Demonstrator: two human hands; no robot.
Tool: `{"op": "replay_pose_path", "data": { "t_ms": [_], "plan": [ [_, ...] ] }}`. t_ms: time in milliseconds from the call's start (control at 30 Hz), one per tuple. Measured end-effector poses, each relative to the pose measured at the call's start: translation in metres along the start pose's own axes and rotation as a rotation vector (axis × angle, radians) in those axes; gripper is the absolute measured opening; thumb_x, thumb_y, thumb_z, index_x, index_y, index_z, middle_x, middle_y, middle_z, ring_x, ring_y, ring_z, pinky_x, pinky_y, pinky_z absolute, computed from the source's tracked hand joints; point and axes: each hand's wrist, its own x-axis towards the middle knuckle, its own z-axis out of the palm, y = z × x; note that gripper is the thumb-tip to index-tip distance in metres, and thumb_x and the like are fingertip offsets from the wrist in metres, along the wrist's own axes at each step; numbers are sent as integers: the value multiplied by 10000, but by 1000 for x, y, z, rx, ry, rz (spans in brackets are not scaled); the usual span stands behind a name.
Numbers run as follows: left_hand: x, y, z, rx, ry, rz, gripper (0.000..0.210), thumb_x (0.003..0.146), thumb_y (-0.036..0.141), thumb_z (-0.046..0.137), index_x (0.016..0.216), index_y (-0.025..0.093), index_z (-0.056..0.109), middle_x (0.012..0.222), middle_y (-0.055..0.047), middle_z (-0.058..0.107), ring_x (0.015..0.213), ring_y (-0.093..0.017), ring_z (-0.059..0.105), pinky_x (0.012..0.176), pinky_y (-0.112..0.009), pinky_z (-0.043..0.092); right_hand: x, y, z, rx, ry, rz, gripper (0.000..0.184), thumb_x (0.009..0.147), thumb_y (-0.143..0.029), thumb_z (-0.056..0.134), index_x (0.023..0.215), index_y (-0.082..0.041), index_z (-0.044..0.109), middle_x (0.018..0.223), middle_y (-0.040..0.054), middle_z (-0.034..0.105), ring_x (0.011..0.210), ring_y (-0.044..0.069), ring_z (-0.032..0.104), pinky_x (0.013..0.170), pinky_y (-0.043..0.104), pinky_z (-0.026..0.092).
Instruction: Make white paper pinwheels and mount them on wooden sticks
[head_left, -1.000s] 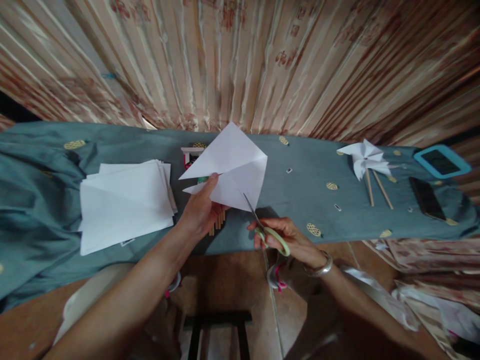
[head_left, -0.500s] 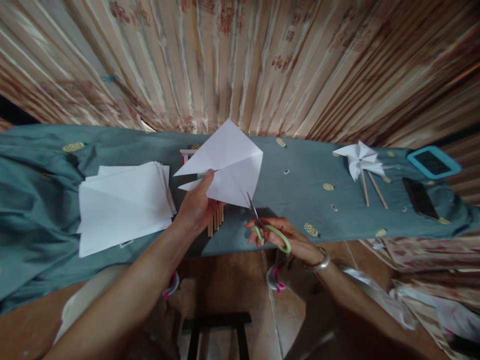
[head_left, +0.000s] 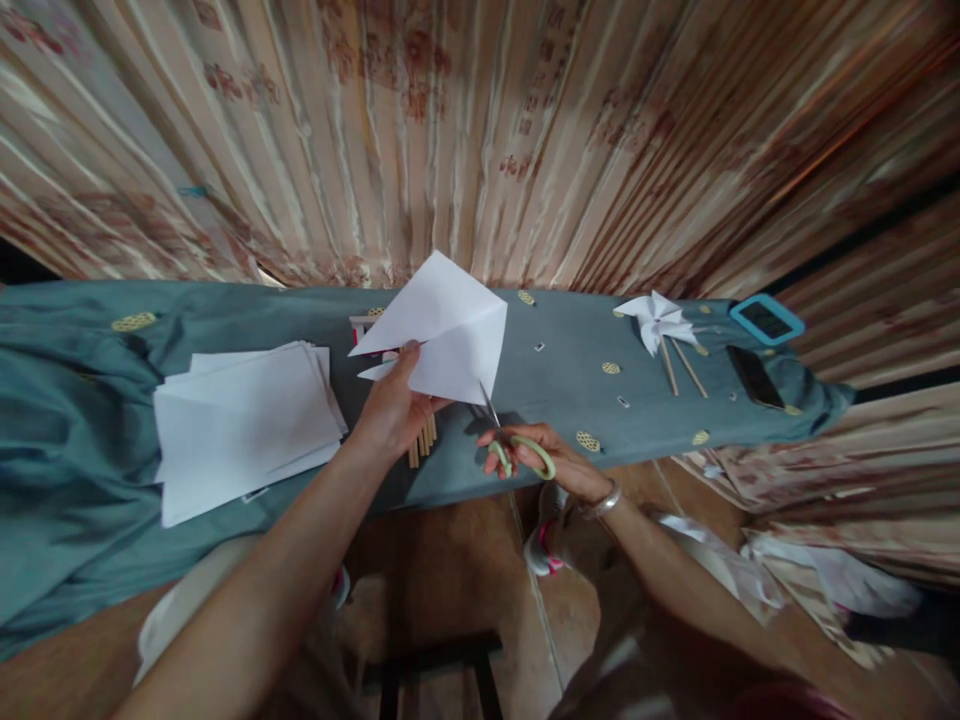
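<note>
My left hand (head_left: 397, 405) grips a square sheet of white paper (head_left: 457, 315), its thumb on top near a slit cut in from the left corner. The sheet is held up over the table, with crease lines across it. In my right hand (head_left: 536, 455) is a pair of scissors with light green handles (head_left: 538, 457). Its blades meet the paper's lower corner; whether they have cut in there I cannot tell. Several wooden sticks (head_left: 423, 442) lie partly hidden under my left hand.
A stack of white paper (head_left: 247, 425) lies to the left on the green tablecloth (head_left: 555, 400). To the right are a paper pinwheel (head_left: 658, 320) with sticks, a dark phone (head_left: 754, 376) and a blue-framed tablet (head_left: 767, 319). A curtain (head_left: 450, 150) hangs behind; a dark stool (head_left: 431, 660) stands below.
The view has turned slightly to the right, so the table things appear shifted left. My hands keep the same hold on the paper and scissors, with the blades still at the lower corner.
</note>
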Motion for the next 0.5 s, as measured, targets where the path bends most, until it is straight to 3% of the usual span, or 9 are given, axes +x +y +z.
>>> {"op": "replay_pose_path", "data": {
  "t_ms": [500],
  "plan": [
    [-3, -6, -1, -7, -40, -39, 76, 895, 206, 554, 930, 158, 602, 791, -20, 681, 809, -189, 663, 888, -479, 547, -7, -1, 4, 14, 24, 3, 592, 822, -602, 614, 1125, -94, 633, 856, 81, 678, 686, 137, 569, 670, 296, 498]
  ]
}}
